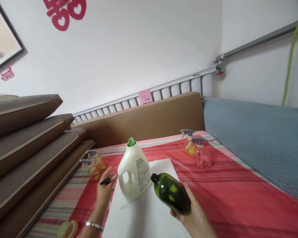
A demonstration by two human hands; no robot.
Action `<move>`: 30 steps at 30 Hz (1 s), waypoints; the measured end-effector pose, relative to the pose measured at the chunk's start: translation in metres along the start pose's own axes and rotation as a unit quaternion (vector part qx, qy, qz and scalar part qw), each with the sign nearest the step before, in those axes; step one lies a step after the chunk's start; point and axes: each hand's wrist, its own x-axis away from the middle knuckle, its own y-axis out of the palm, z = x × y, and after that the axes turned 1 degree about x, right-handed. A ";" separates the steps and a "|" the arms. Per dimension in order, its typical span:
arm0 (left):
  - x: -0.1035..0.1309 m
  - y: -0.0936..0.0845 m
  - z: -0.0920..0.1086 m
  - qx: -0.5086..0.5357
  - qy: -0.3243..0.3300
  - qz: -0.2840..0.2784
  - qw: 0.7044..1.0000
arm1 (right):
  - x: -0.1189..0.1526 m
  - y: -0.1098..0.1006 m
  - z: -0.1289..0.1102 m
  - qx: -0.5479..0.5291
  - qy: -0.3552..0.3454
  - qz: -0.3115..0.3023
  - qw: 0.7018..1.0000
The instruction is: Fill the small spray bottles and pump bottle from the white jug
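The right hand (195,215) grips a green bottle (172,195) whose tilt could spill any liquid; the left hand (103,193) lightly holds a black piece (105,181), easily dropped.

A dark green, glossy translucent bottle (173,195) with rounded shoulders and a short, narrow neck is held in the right hand (192,215) above the right part of a white sheet (149,221). It is tipped well over, its neck toward the left and its base toward the near right; bright yellow-green patches show on its side. A small black piece (105,181) sits in the left hand (104,193), farther left. Between them, a pale white plastic jug (133,173) with a side handle, printed label and green spout stands on the sheet.
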 end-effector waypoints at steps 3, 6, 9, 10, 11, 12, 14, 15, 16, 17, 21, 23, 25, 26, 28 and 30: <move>0.010 -0.022 0.032 0.119 0.007 0.087 0.989 | 0.010 0.012 0.018 0.033 0.037 -0.020 0.999; 0.020 -0.028 0.072 0.274 -0.014 0.074 0.959 | 0.019 0.021 0.033 0.056 0.066 -0.028 0.996; 0.028 -0.025 0.100 0.346 -0.012 0.040 0.937 | 0.023 0.023 0.040 0.071 0.090 -0.035 0.993; 0.031 -0.024 0.105 0.374 -0.018 0.028 0.927 | 0.023 0.022 0.042 0.076 0.097 -0.038 0.992; 0.034 -0.023 0.108 0.400 -0.026 0.018 0.916 | 0.024 0.021 0.043 0.081 0.100 -0.038 0.991; 0.037 -0.022 0.110 0.417 -0.035 0.012 0.908 | 0.024 0.021 0.044 0.085 0.099 -0.037 0.991; 0.041 -0.021 0.110 0.426 -0.047 0.011 0.903 | 0.025 0.020 0.045 0.093 0.094 -0.034 0.991; 0.043 -0.020 0.109 0.425 -0.051 0.012 0.904 | 0.025 0.020 0.045 0.095 0.094 -0.031 0.991; 0.045 -0.020 0.108 0.422 -0.054 0.015 0.905 | 0.026 0.020 0.046 0.096 0.097 -0.028 0.990; 0.047 -0.019 0.108 0.418 -0.057 0.020 0.906 | 0.026 0.021 0.046 0.096 0.100 -0.026 0.990; 0.052 -0.014 0.107 0.401 -0.062 0.029 0.914 | 0.026 0.023 0.048 0.094 0.113 -0.028 0.989; 0.054 -0.010 0.107 0.398 -0.051 0.021 0.916 | 0.025 0.022 0.048 0.091 0.115 -0.025 0.989; 0.055 -0.008 0.107 0.396 -0.039 0.012 0.917 | 0.024 0.021 0.048 0.088 0.113 -0.023 0.989; 0.054 -0.007 0.107 0.396 -0.035 0.009 0.917 | 0.024 0.020 0.047 0.086 0.110 -0.025 0.990; 0.052 -0.007 0.109 0.397 -0.030 0.009 0.917 | 0.024 0.020 0.044 0.084 0.108 -0.030 0.990; 0.051 -0.006 0.111 0.397 -0.027 0.010 0.917 | 0.024 0.021 0.042 0.084 0.108 -0.033 0.990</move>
